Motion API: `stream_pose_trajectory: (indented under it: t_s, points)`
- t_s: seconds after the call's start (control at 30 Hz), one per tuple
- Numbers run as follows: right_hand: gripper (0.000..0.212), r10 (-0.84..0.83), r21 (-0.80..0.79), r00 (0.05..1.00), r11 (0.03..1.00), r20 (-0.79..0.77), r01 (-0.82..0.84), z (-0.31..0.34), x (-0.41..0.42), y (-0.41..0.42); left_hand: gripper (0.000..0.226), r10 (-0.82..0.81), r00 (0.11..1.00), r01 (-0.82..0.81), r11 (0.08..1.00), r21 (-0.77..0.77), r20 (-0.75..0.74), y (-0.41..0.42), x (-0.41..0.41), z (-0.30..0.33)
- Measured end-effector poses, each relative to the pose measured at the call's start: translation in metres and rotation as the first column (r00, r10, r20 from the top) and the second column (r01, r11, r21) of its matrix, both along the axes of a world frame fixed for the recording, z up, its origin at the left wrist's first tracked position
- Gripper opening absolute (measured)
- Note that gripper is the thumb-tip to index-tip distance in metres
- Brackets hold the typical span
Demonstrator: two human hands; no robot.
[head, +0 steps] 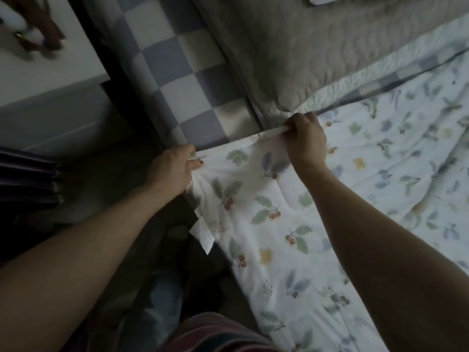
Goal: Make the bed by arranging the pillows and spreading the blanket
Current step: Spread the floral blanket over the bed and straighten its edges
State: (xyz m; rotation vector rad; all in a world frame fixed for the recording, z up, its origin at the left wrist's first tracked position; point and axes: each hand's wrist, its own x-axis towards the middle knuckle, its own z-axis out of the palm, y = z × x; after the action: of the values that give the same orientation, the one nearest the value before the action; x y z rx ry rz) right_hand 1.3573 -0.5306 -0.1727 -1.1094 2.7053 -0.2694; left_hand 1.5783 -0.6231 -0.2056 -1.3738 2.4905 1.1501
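Clearly the bed (193, 80), with its checkered sheet showing along the side, is the largest thing here, and 1 floral blanket (317, 212) lies across its lower part, reaching up to 1 grey quilted pillow (291, 47) at the head. The blanket looks soft, padded and light; it should drape and wrinkle readily, so it is best taken along its hemmed top edge and corner, where a pull can carry through the whole width. A second pillow may sit at the top edge of view, too cropped to tell. 2 hands hold that top edge: the left hand (172, 168) pinches the corner at the bed's side, and the right hand (305, 138) has its fingers curled round the hem just below the pillow. 1 white label (204, 233) hangs from the blanket's side.
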Motion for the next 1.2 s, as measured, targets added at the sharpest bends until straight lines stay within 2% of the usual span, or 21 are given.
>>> stream_pose_trajectory:
  t_s: [0.1,0.23,0.3,0.43,0.57,0.67,0.77,0.97,1.07,1.2]
  points:
    - [0.028,0.009,0.015,0.994,1.000,0.110,-0.010,-0.012,0.009,0.002,0.024,-0.044,0.997,0.042,0.998,0.042,0.055,0.000,0.004,-0.014]
    - [0.043,-0.059,-0.139,0.981,0.986,0.185,0.086,-0.013,0.021,0.023,0.026,-0.076,0.991,0.069,0.995,0.069,0.114,0.001,0.006,-0.018]
    - [0.050,-0.084,-0.135,0.976,0.984,0.201,0.113,-0.011,0.025,0.047,0.023,-0.107,0.986,0.107,0.994,0.007,0.129,-0.001,0.007,-0.013]
    - [0.052,-0.192,-0.107,0.967,0.971,0.169,0.212,0.007,0.029,0.109,0.025,-0.145,0.978,0.177,0.958,-0.226,0.149,0.007,-0.006,0.014]
    - [0.050,-0.333,-0.153,0.932,0.923,0.141,0.353,0.039,0.033,0.175,0.023,-0.298,0.950,0.311,0.918,-0.247,0.090,0.033,-0.029,0.047]
    - [0.049,-0.391,-0.158,0.912,0.900,0.121,0.407,0.065,0.044,0.235,0.017,-0.334,0.943,0.324,0.918,-0.228,-0.007,0.068,-0.037,0.071]
    - [0.046,-0.456,-0.165,0.884,0.868,0.107,0.468,0.092,0.061,0.298,0.020,-0.374,0.927,0.362,0.909,-0.205,-0.021,0.110,-0.040,0.097]
    - [0.044,-0.536,-0.152,0.842,0.829,0.057,0.538,0.159,0.120,0.447,0.026,-0.570,0.820,0.553,0.809,-0.198,-0.042,0.233,-0.051,0.173]
    - [0.040,-0.639,-0.182,0.764,0.744,0.088,0.643,0.177,0.152,0.498,0.026,-0.626,0.778,0.603,0.769,-0.212,-0.058,0.284,-0.050,0.193]
    - [0.027,-0.746,-0.107,0.640,0.632,0.185,0.768,0.156,0.197,0.549,0.024,-0.789,0.614,0.766,0.603,-0.224,-0.026,0.354,-0.042,0.184]
